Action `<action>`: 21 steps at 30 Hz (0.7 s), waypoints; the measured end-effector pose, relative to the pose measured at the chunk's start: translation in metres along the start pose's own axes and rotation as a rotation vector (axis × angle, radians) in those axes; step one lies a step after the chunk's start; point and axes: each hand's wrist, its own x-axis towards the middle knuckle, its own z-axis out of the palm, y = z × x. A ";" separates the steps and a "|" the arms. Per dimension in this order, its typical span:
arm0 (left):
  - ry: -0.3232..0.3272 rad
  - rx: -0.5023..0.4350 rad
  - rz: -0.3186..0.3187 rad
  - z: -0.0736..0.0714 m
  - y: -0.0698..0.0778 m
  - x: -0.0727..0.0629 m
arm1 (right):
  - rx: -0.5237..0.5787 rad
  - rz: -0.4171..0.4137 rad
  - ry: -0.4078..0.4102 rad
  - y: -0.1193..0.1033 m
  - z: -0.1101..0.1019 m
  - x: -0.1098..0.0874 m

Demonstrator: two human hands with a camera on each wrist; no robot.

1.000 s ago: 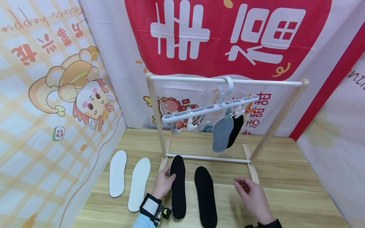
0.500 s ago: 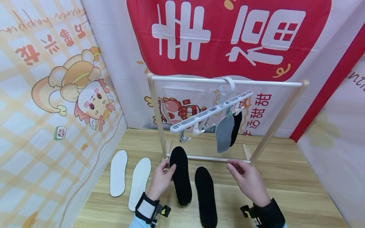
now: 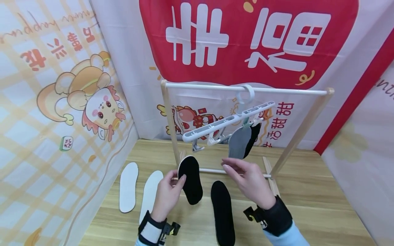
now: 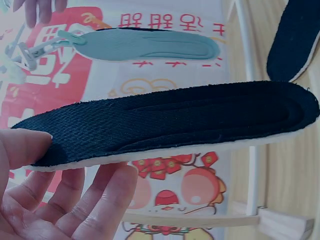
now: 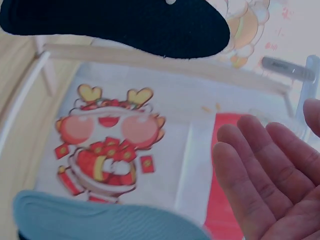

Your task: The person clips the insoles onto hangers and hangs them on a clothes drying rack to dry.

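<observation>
My left hand (image 3: 166,194) pinches a black insole (image 3: 191,181) between thumb and fingers near its upper end. Its pale underside edge shows in the left wrist view, where the insole (image 4: 175,122) stretches across the frame. My right hand (image 3: 250,179) holds nothing, its fingers extended in the right wrist view. It is just in front of a grey-blue insole (image 3: 239,143), whose lower end it hides in the head view. That insole and a black one (image 3: 253,138) behind it hang from a white clip hanger (image 3: 227,121). Unused clips (image 3: 198,147) dangle at the hanger's near left end.
The hanger hooks over the top rail (image 3: 200,86) of a wood-and-white rack. Another black insole (image 3: 223,212) lies on the wood-patterned surface (image 3: 295,218). Two white insoles, one far left (image 3: 128,188) and one beside my left forearm (image 3: 150,194), lie there too. Printed cloth walls surround the rack.
My left hand has lifted the black insole off the surface and tilted it up towards the hanger. My right hand has moved left and forward. The hanger has swung slightly.
</observation>
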 end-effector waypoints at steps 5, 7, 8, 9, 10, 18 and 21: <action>0.001 -0.012 0.023 -0.004 0.011 0.000 | 0.004 -0.061 -0.010 -0.019 0.003 0.019; -0.002 -0.016 0.029 -0.005 0.016 0.000 | 0.017 -0.072 -0.017 -0.025 0.005 0.025; -0.002 -0.017 0.031 -0.006 0.017 0.000 | 0.025 -0.075 -0.026 -0.028 0.007 0.028; -0.002 -0.020 0.033 -0.006 0.019 0.000 | 0.038 -0.075 -0.042 -0.031 0.009 0.030; -0.002 -0.022 0.035 -0.007 0.021 0.000 | 0.051 -0.073 -0.061 -0.033 0.011 0.032; -0.007 -0.032 0.063 -0.010 0.023 0.005 | 0.151 0.041 -0.240 -0.039 0.032 0.046; -0.015 -0.016 0.064 -0.011 0.021 0.007 | 0.210 0.060 -0.258 -0.041 0.039 0.054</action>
